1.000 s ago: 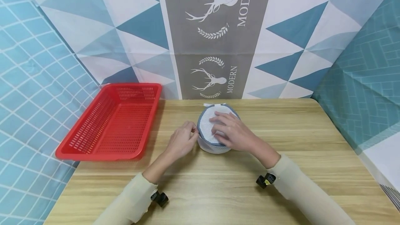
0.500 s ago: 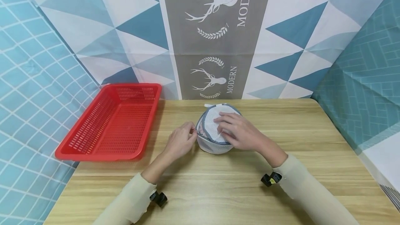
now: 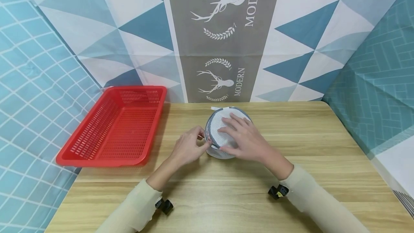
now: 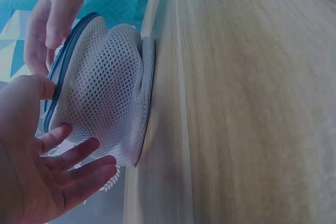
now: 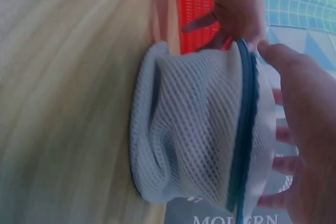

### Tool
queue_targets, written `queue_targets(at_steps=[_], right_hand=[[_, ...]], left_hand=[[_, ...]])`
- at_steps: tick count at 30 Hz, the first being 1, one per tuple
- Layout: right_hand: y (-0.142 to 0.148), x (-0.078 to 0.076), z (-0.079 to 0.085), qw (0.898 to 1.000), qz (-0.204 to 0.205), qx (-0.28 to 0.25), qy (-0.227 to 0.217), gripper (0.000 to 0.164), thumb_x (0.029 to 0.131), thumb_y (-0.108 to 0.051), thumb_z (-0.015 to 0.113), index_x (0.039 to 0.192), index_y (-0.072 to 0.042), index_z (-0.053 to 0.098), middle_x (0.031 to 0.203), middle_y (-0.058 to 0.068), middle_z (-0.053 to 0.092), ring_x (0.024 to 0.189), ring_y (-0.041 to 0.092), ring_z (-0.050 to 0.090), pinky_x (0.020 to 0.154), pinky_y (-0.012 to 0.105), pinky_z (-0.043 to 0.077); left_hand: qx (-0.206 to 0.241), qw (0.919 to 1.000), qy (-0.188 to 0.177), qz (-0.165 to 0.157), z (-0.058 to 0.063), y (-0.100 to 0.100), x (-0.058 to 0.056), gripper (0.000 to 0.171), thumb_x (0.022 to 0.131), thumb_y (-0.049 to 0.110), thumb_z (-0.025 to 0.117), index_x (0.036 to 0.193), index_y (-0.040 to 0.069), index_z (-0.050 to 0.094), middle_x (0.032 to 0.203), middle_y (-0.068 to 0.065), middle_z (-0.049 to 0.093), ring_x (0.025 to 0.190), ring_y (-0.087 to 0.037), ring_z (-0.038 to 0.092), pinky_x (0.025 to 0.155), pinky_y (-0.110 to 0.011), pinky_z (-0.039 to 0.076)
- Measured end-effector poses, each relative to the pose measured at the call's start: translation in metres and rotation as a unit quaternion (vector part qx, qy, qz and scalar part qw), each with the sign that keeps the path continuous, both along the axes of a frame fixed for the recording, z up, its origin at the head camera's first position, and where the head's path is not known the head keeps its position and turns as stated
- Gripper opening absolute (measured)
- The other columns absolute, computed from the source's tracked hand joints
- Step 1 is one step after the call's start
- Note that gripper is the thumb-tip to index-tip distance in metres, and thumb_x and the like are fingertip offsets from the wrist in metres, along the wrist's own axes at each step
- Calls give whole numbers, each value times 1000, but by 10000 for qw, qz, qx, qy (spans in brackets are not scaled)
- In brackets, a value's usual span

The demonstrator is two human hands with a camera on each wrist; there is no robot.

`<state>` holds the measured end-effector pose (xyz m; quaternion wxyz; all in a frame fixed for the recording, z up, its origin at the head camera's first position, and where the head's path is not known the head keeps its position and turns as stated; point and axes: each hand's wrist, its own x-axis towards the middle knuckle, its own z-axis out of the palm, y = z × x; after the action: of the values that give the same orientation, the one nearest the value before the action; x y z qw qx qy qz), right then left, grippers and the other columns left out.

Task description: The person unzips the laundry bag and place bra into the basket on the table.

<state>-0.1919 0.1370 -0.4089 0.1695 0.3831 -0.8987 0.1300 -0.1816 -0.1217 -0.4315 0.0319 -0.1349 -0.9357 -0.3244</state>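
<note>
Risk: the drum-shaped white mesh bag with blue-grey trim may buckle or skid; likely cause, uneven pressure from the right hand, spread ungrasping over its round white lid. Left hand likewise relaxed, thumb touching the lid's edge. Bag stands on the wood-grain tabletop, wall creased, lid gaping slightly at left.

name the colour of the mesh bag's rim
The rim is blue; it shows best in the right wrist view.

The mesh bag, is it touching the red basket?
Apart: the head view shows tabletop and the left hand between the mesh bag and the red basket.
</note>
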Motion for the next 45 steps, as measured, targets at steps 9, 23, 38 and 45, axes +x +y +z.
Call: queue_targets(at_steps=[9, 23, 38, 45], right_hand=[[-7, 4, -6, 9992, -271, 68, 279, 57, 88, -54, 90, 132, -22, 75, 159, 16, 66, 157, 50, 56, 113, 77, 55], [-10, 6, -6, 9996, -175, 65, 226, 45, 85, -42, 89, 124, -22, 79, 159, 16, 67, 156, 50, 56, 112, 76, 57], [-12, 11, -2, 9979, -181, 624, -33, 60, 79, -29, 98, 133, -23, 73, 167, 17, 57, 161, 55, 48, 110, 85, 52], [-10, 17, 3, 9904, -3, 1236, -622, 73, 81, -18, 98, 146, -22, 65, 178, 20, 43, 166, 62, 34, 111, 91, 45]], left_hand=[[-29, 9997, 129, -224, -3, -1, 0, 27, 102, 38, 74, 116, 15, 69, 118, -7, 82, 116, -31, 80, 100, -56, 65], [-132, 9994, 218, -224, -7, 0, 0, 26, 101, 37, 73, 113, 16, 66, 109, -8, 82, 102, -26, 77, 88, -48, 63], [-201, 9995, 85, -214, -5, 1, 1, 27, 100, 36, 80, 112, 16, 66, 112, -8, 83, 109, -29, 80, 96, -54, 64], [-276, 9992, 84, -286, -7, 2, 1, 28, 101, 35, 81, 112, 15, 65, 112, -7, 84, 110, -30, 80, 94, -54, 64]])
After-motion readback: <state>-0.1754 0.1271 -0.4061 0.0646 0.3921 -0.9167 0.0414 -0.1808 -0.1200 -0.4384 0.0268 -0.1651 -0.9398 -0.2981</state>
